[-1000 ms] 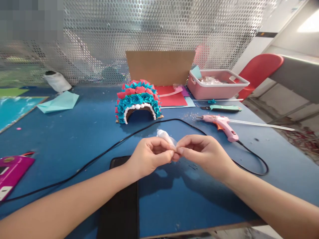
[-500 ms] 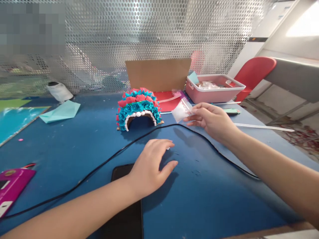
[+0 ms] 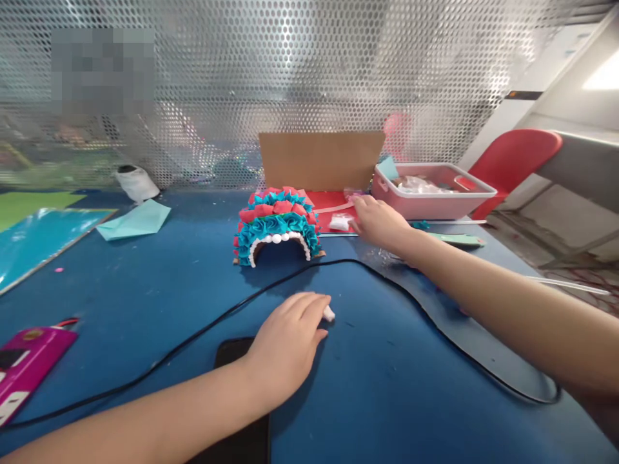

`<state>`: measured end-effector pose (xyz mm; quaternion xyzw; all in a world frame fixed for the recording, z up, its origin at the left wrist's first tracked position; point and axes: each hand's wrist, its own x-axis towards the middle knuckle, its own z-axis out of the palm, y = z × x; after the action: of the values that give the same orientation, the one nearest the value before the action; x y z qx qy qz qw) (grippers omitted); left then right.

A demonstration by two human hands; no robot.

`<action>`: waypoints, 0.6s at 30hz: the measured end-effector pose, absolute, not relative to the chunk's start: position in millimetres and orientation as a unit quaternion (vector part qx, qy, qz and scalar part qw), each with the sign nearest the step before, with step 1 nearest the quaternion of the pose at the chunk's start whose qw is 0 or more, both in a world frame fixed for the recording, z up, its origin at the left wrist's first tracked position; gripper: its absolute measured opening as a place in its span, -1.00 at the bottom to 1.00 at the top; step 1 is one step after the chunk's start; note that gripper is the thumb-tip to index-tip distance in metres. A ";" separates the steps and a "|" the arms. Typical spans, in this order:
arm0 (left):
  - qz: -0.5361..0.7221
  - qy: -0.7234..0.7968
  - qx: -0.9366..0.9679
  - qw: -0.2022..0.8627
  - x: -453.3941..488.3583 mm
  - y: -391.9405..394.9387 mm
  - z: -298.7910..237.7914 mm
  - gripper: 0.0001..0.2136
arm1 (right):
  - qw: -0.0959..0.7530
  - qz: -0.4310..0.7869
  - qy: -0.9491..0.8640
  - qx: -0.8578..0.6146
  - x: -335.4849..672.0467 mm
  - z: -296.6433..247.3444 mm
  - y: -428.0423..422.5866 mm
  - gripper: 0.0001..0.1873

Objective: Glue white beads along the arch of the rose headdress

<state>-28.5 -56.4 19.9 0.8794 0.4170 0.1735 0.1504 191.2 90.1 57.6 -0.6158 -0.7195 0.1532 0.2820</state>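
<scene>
My left hand [image 3: 287, 341] rests low over the table, its thumb and fingertips closed on a small white lump [image 3: 329, 314]. Reaching forward, my right hand [image 3: 380, 221] is over the red sheet [image 3: 325, 205], fingers apart. By its thumb side lies a small clear plastic bag [image 3: 340, 222] with white material inside; whether they touch is hard to see. Left of the bag stands an arch [image 3: 275, 225] covered in red and teal paper ruffles, with white beads along its front rim. A dark phone [image 3: 236, 438] lies partly under my left forearm.
A black cable [image 3: 193, 340] curves across the blue table. A pink basket [image 3: 435, 203] holds small bags beside a brown cardboard panel [image 3: 322, 161]. A green cutter [image 3: 459, 240] lies at right. Light-blue paper [image 3: 135, 219] and a magenta device [image 3: 36, 361] are at left.
My right hand has moved forward with the small plastic bag, which now lies on the red sheet. The left fingers have closed in on the white lump. The view has shifted slightly.
</scene>
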 end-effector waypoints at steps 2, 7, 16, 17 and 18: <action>0.182 0.419 0.868 0.196 -30.0 -54.6 22.3 -0.67 | 0.256 0.117 -0.766 -0.577 184.9 62.6 71.3 -0.73; 0.279 0.415 0.763 0.410 -30.4 -51.1 25.7 -0.72 | 0.191 0.109 -0.883 -0.415 169.1 69.6 6.3 -0.73; 0.318 0.412 0.443 0.730 -24.3 -47.4 34.4 -0.64 | 0.299 0.187 -0.887 -0.296 171.3 38.6 -46.9 -0.72; 0.314 0.416 0.432 0.736 -24.7 -47.4 35.1 -0.64 | 0.304 0.189 -0.885 -0.300 171.2 37.9 -48.7 -0.73; 0.309 0.418 0.425 0.741 -25.2 -47.6 35.5 -0.65 | 0.309 0.194 -0.881 -0.302 170.7 38.0 -50.6 -0.73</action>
<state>-25.2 -47.6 35.5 0.4248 0.4185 0.3090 0.7409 170.7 -50.6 38.0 -0.3020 -0.8808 0.1944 0.3086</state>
